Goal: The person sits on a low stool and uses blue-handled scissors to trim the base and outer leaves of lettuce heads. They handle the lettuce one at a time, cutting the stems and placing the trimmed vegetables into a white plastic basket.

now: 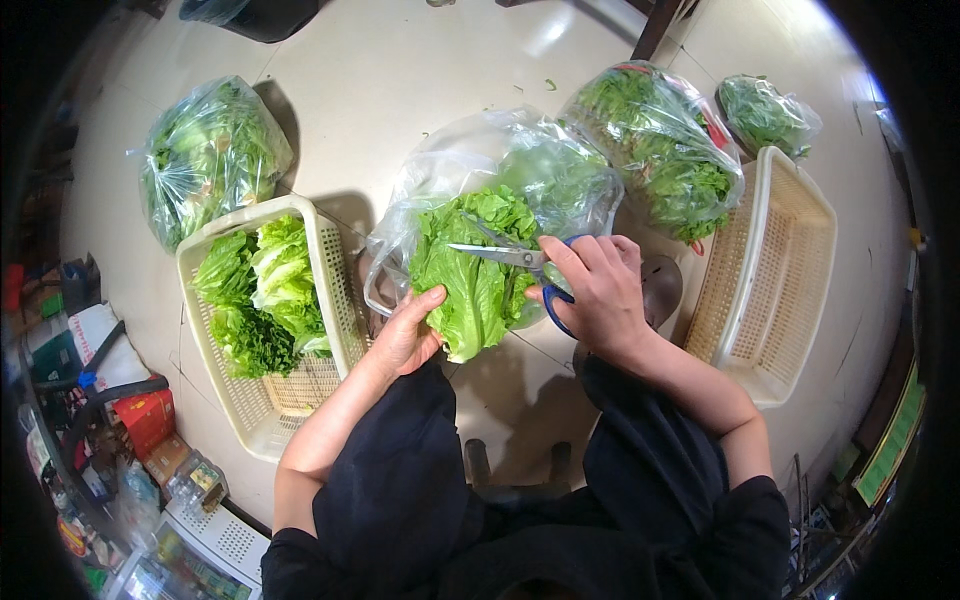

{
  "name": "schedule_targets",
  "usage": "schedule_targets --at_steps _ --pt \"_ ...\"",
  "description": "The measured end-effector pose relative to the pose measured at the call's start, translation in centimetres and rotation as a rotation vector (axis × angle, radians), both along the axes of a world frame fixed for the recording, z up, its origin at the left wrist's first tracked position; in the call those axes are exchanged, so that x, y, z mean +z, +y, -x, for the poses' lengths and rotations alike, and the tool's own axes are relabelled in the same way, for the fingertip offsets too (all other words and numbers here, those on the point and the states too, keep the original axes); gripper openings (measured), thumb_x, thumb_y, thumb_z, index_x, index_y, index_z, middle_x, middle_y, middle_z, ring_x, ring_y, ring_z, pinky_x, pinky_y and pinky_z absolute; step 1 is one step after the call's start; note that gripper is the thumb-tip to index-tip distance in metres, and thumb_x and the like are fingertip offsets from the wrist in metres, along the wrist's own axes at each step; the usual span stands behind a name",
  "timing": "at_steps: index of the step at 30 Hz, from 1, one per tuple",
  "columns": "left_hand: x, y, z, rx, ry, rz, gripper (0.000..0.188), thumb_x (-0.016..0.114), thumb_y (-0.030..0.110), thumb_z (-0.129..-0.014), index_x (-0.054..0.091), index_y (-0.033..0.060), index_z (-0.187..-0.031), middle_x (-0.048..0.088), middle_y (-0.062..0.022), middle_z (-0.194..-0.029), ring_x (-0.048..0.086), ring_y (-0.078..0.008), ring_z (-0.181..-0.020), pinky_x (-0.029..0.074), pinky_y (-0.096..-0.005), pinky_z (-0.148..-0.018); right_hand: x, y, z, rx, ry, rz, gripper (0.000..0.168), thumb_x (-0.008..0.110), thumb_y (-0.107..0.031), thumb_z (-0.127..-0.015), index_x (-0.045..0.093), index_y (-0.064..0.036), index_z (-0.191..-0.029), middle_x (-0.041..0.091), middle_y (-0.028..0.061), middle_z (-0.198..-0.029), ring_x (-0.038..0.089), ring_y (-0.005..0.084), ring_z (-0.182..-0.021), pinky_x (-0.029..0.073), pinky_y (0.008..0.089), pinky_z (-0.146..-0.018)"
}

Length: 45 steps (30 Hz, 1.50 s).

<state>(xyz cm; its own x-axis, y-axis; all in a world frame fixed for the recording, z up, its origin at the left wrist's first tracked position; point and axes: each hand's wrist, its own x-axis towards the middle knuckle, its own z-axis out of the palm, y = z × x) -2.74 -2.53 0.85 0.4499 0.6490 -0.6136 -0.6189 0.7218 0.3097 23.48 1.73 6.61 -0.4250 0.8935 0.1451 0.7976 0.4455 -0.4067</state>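
Observation:
My left hand (409,337) grips the base of a green lettuce head (472,285), thumb on top of its leaves. Blue-handled scissors (502,255) are in my right hand (600,292), their blades apart and lying over the lettuce, pointing left. Whether the blades touch a leaf I cannot tell. Behind the lettuce, a clear plastic bag (442,169) stands on the floor with its mouth toward me, more greens showing dimly through its side. To my left, a cream plastic basket (341,300) holds several lettuce heads (281,262).
A second cream basket (772,300) stands at the right. Bagged greens sit on the floor at the left (214,157), with a larger bag of greens (660,150) and a smaller bag (769,112) at the right. Boxes and clutter (146,420) line the left edge.

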Motion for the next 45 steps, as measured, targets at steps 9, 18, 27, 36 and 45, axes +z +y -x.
schedule_targets --at_steps 9,18,27,36,45 --pt "-0.4 -0.4 0.2 0.088 0.116 -0.054 0.058 0.061 0.017 -0.093 0.030 0.0066 -0.141 0.053 -0.0122 -0.131 0.057 -0.0247 -0.118 0.049 -0.0429 -0.099 0.7 -0.2 -0.4 -0.012 -0.005 0.060 0.056 0.076 -0.035 -0.073 0.058 -0.010 -0.120 0.054 0.0051 -0.090 0.054 0.0239 -0.089 0.035 0.0412 -0.088" --pt "-0.1 -0.4 0.2 0.069 0.148 -0.054 0.065 0.061 0.012 -0.093 0.024 0.0102 -0.146 0.046 -0.0112 -0.138 0.050 -0.0234 -0.124 0.046 -0.0423 -0.101 -0.9 -0.3 -0.8 0.005 0.060 0.109 0.047 0.076 -0.032 -0.076 0.061 -0.013 -0.116 0.055 0.0029 -0.074 0.056 0.0229 -0.074 0.039 0.0374 -0.080" --pt "-0.4 -0.6 1.5 0.111 0.576 -0.442 0.072 0.073 0.006 -0.081 0.033 0.0050 -0.140 0.049 -0.0092 -0.131 0.047 -0.0199 -0.123 0.036 -0.0348 -0.105 -0.2 -0.5 -3.3 0.089 0.297 0.434 0.048 0.081 -0.032 -0.072 0.064 -0.011 -0.112 0.062 0.0038 -0.080 0.058 0.0231 -0.078 0.039 0.0327 -0.081" --pt "0.3 -0.5 2.1 -0.071 0.801 -0.582 0.074 0.079 0.009 -0.076 0.035 0.0033 -0.136 0.051 -0.0092 -0.125 0.047 -0.0183 -0.120 0.037 -0.0336 -0.103 0.2 0.4 -3.8 0.170 0.162 0.451 0.054 0.080 -0.037 -0.073 0.063 -0.014 -0.119 0.062 0.0027 -0.092 0.052 0.0230 -0.089 0.036 0.0342 -0.087" --pt "0.7 -0.5 2.1 -0.152 0.836 -0.620 0.075 0.079 0.011 -0.076 0.035 0.0033 -0.136 0.050 -0.0091 -0.125 0.046 -0.0176 -0.120 0.037 -0.0333 -0.104 0.3 1.0 -3.8 0.249 0.103 0.349 0.051 0.078 -0.036 -0.074 0.062 -0.013 -0.117 0.061 0.0030 -0.089 0.058 0.0211 -0.086 0.035 0.0359 -0.087"
